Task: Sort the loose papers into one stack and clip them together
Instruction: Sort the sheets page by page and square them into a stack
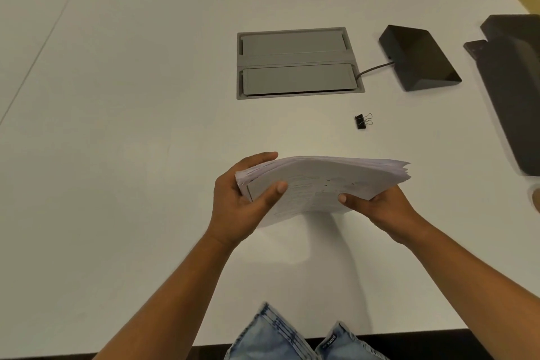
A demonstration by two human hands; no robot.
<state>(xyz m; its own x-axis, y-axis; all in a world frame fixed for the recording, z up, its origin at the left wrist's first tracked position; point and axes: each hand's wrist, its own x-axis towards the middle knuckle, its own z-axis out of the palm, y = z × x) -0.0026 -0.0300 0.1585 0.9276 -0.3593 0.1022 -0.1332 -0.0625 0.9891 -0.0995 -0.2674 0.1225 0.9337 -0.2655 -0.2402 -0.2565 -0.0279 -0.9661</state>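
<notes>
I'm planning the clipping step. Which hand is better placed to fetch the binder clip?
Right, probably. The binder clip lies on the table just beyond the right hand, while the left hand grips the paper stack at its opposite end and could hold it alone.

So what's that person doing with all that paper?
A person is holding a stack of papers in both hands over the white table. The left hand grips its left end, and the right hand grips its near right side. The edges are uneven. The black binder clip lies untouched on the table beyond it.
</notes>
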